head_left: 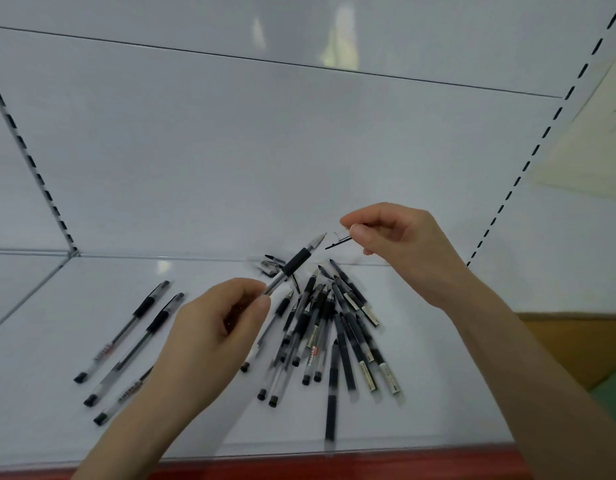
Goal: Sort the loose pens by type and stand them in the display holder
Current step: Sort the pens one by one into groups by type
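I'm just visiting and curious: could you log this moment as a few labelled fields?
left hand: left hand holds a clear pen by its barrel, uncapped tip up
right hand: right hand pinches a small black pen cap
sorted row: three grip pens lying apart at left
unsorted: pile of pens on the white shelf
display holder: not visible

I am looking through one wide-angle head camera, facing forward and down. It is sitting close over the white shelf [92, 427] and pen pile [334, 327].
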{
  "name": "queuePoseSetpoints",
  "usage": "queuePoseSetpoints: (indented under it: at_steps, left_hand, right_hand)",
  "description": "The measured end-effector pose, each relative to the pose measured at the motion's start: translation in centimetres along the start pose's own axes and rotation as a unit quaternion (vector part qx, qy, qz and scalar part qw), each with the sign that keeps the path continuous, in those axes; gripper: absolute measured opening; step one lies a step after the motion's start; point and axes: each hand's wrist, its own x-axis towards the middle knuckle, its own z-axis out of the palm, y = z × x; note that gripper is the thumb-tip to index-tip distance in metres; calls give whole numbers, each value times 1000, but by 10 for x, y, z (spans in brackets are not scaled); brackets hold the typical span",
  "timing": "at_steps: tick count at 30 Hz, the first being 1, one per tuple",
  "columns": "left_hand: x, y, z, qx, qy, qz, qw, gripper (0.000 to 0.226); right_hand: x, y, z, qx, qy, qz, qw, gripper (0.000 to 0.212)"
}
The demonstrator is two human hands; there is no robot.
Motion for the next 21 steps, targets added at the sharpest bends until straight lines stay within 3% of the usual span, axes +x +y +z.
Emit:
queuePoseSetpoints:
  at_steps: [11, 16, 21]
  left_hand:
    - [-2, 1, 1, 18, -15, 1, 1000, 18]
    - [1, 3, 5, 14, 11, 7, 1000, 24]
    - [5, 1, 12, 35, 36, 23, 998, 30]
  right_hand:
    - [1, -3, 8, 39, -82, 16, 996, 21]
    - [-2, 7, 25, 137, 6, 42, 990, 17]
    - [-9, 17, 46, 120, 75, 4, 990, 18]
